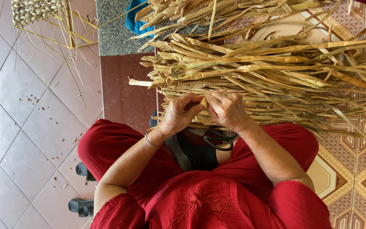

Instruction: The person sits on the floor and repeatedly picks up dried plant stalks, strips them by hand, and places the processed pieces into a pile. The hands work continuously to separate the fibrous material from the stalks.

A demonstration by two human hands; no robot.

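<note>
- Dried straw-coloured leaf strips, a whole heap of them (272, 72), lie across the patterned floor in front of the seated person, running from about 9 o'clock out past 3 o'clock of the hands.
- Both hands are up together at the near edge of that heap. The left hand (181, 113) and right hand (227, 111) are pinched in tight on one small folded bit of strip (203, 102), which pokes out between the fingertips at roughly 12 o'clock of the knuckles.
- So the grip is narrow on both sides, fingers curled and closed on that same piece; the rest of it is hidden inside the hands.
- How far along? My guess is early, or at least with plenty left: the pile looks big and loose, and I can't see any finished length coming off the hands.
- A woven piece (37, 10) sits way off at 10 o'clock on the pale tiles, well apart from the hands, with loose strands trailing from it.
- Black-handled scissors (219, 142) rest on the red lap at 6 o'clock, just below the right hand, untouched.
- Bracelet (151, 142) on the left wrist.
</note>
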